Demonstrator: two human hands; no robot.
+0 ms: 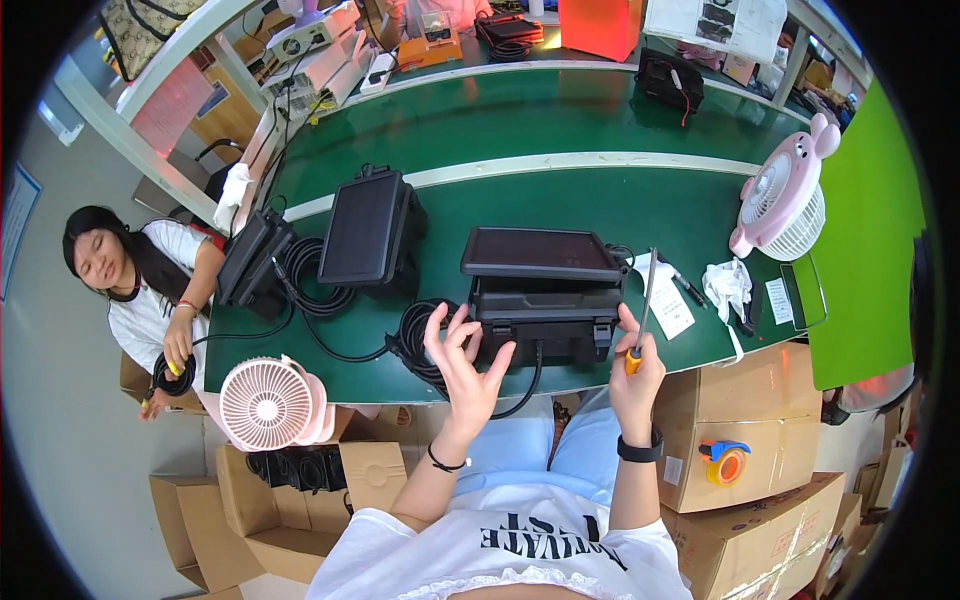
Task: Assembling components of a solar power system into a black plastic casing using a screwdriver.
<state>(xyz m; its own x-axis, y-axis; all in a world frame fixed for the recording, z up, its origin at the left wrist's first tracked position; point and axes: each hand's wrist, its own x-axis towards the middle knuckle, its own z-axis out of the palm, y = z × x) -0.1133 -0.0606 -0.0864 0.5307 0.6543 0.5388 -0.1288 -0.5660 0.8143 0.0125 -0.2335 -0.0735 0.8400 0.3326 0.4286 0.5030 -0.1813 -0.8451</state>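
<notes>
A black plastic case (550, 305) with a dark flat panel (540, 252) on top sits at the table's front edge before me. My left hand (465, 368) is raised at the case's left front corner, fingers spread, with nothing in it. In my right hand (638, 385) is a screwdriver (649, 300), its orange handle in the fist and its shaft pointing up past the case's right side. The fingertips of my right hand are close to the case's right front corner; whether they touch it I cannot tell. A coiled black cable (420, 340) lies left of the case.
Two more black cases (365, 230) (258, 262) stand left on the green table (650, 190). A co-worker (160, 270) at the left handles a cable. Pink fans (268, 402) (785, 195) stand at both ends. Paper slips (665, 305) and tissue (727, 288) lie right; cardboard boxes (745, 420) stand below.
</notes>
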